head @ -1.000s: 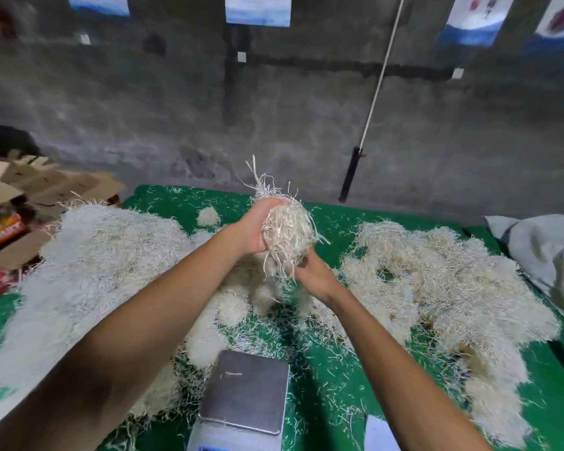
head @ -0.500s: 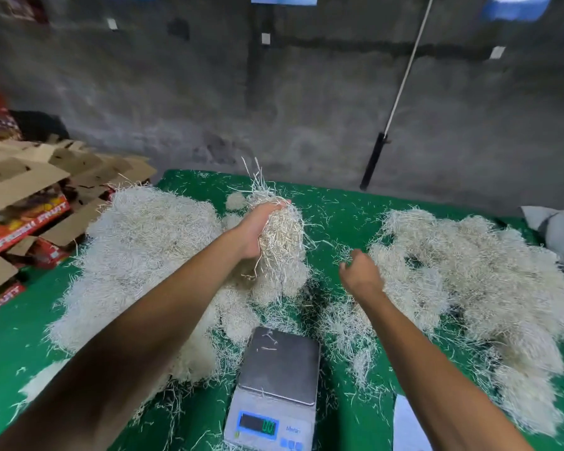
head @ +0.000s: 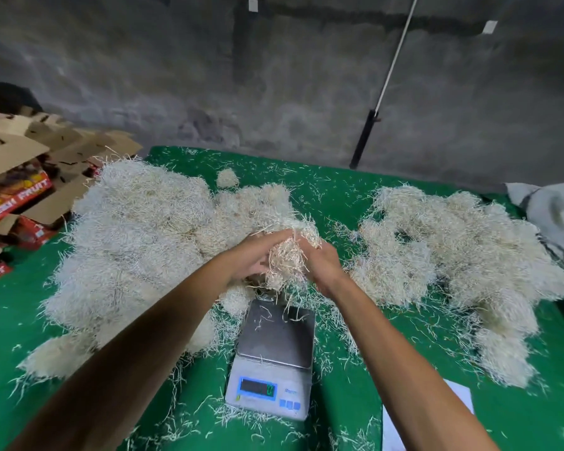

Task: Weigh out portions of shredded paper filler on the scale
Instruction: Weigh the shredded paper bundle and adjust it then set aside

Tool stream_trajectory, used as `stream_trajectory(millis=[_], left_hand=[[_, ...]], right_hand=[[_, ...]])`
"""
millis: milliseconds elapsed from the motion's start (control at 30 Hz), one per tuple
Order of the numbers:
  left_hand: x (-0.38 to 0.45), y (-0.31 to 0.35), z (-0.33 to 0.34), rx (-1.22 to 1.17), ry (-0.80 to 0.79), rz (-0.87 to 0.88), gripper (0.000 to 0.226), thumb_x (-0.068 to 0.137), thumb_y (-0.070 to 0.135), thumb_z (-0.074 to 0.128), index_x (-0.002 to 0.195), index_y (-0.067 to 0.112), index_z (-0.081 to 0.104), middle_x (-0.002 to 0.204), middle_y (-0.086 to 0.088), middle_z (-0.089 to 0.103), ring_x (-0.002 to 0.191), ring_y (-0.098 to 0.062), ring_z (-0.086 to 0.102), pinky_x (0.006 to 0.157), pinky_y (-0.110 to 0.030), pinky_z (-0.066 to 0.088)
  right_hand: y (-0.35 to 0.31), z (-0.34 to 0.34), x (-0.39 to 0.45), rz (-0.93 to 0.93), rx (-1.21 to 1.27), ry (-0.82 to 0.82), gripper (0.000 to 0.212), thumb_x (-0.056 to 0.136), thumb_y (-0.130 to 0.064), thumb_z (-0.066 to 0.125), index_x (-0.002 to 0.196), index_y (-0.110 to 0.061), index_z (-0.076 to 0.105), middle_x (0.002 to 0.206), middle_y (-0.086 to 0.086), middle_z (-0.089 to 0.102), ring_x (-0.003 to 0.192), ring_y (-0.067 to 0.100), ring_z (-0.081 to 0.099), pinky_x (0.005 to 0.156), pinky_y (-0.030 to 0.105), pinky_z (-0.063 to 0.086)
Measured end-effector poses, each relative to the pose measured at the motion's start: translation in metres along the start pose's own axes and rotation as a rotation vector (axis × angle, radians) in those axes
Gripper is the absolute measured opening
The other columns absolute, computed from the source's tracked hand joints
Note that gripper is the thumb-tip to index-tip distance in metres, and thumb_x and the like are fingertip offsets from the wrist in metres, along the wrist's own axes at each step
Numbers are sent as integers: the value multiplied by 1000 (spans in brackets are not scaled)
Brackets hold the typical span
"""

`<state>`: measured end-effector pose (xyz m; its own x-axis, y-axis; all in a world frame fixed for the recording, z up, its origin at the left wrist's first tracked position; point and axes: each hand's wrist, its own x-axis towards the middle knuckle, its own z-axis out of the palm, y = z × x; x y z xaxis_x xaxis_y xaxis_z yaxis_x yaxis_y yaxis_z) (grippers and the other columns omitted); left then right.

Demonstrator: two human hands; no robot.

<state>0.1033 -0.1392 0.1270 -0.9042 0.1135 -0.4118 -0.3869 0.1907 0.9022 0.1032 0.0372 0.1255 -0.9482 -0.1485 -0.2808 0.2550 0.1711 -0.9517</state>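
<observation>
Across the green bench (head: 339, 196) two broad heaps of shredded paper filler lie well apart: the larger heap (head: 134, 242) on the left, the looser heap (head: 453, 252) on the right. Keeping them on opposite sides probably separates unweighed stock from finished portions, though which is which cannot be told. Flattened fruit cartons (head: 20, 177) are stacked off the bench's left edge, and a grey cloth bundle (head: 554, 209) sits at its far right.

Between the heaps, close to the person, stands the scale (head: 274, 356) — central so either hand reaches it. Its steel platform carries only a few stray strands, and the display is lit (the digits are too blurred to read). A white sheet of paper (head: 404, 421) lies just right of it.

Smallest is the clump (head: 287, 258), the portion in hand, held in the air just beyond the platform's far edge. The left hand (head: 258, 255) cups it from the left, fingers curled round it; the right hand (head: 323, 262) grips it from the right, fingers likewise wrapped in. Two hands squeeze the springy strands into one compact ball — a likely reason being that it will sit on the small platform without spilling. The weighing itself is not yet done.
</observation>
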Motion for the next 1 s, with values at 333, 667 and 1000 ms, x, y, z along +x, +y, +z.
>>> stream_trajectory(millis=[333,667,1000], left_hand=[[-18,-122,19,-232,303,76,46,83,48,79,124,34,62,105,20,68,100,-2,66,87,-14,51],[-53,-197,4,214,276,56,49,88,34,77,133,24,60,116,11,63,99,-7,66,91,-30,54],[-83,-307,30,789,254,-89,56,101,8,46,155,14,33,168,-1,10,154,-20,11,125,-34,16]], right_hand=[[91,14,-12,-203,-662,2,92,85,-66,71,153,-19,30,150,11,50,124,26,58,108,49,47],[178,-31,-50,25,-525,269,49,109,-45,40,139,-9,52,128,13,66,107,19,66,98,41,56],[280,-13,-99,234,-1268,-160,71,106,-10,30,160,-6,-16,166,12,-28,155,30,-20,129,45,1]])
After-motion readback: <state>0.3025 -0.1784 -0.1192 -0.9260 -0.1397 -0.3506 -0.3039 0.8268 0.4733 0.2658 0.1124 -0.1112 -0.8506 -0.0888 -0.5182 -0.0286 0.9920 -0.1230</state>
